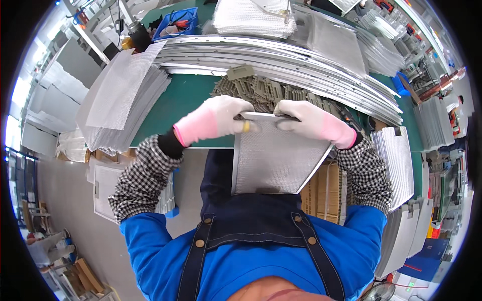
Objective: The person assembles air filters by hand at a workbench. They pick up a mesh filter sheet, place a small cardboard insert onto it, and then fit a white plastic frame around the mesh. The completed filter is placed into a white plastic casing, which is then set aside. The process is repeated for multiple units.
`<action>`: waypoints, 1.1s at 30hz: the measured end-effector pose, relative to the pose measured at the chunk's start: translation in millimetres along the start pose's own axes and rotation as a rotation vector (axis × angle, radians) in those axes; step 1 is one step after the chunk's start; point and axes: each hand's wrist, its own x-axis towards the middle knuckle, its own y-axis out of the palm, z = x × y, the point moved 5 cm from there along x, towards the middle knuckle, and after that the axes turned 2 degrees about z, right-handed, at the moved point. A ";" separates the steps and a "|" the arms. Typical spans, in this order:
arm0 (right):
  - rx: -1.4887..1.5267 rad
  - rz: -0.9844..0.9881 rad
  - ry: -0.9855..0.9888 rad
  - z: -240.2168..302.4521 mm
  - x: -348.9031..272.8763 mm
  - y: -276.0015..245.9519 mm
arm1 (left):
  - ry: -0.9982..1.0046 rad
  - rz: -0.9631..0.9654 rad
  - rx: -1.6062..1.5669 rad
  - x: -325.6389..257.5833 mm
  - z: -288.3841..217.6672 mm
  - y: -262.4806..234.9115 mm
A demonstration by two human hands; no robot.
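A framed metal mesh filter panel (273,160) rests with its lower edge against my apron and its top edge at the green table's front. My left hand (216,118), in a white and pink glove, grips the panel's top edge on the left. My right hand (311,120), gloved the same way, grips the top edge on the right. Just beyond my hands lies a heap of small grey-brown flat clips (266,90).
A stack of mesh sheets (120,100) lies on the green table (181,100) at the left. Long metal frame strips (281,55) run across the back. More mesh piles (253,17) lie beyond. Finished panels (396,165) lean at the right, above cardboard boxes (326,190).
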 end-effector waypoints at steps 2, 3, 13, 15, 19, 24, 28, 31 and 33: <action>-0.008 0.024 0.001 0.1 -0.6 3.5 | -0.078 -0.106 0.008 -4.6 2.2 16.2; 0.025 0.023 -0.007 3.0 -3.0 2.8 | -0.039 -0.244 -0.022 -8.1 -1.1 24.9; 0.115 0.054 -0.082 7.6 -13.6 1.7 | 0.147 -0.704 -0.476 -13.2 -35.9 59.8; 0.102 0.035 -0.091 8.7 -16.5 3.0 | 0.152 -0.754 -0.522 -12.0 -37.1 60.4; 0.122 0.063 -0.092 12.8 -18.4 8.8 | 0.149 -0.877 -0.739 -19.8 -31.8 65.8; 0.179 0.284 -0.040 11.7 -22.3 4.6 | 0.017 -0.757 -0.635 -47.9 -33.7 64.2; 0.200 0.396 0.057 10.5 -22.8 5.8 | -0.080 -0.583 -0.620 -64.0 -45.3 44.1; 0.301 0.354 0.053 12.4 -15.4 6.9 | -0.183 -0.535 -0.716 -62.8 -35.6 45.6; 0.315 0.287 0.020 11.7 -7.9 7.9 | -0.246 -0.568 -0.764 -59.9 -27.2 44.8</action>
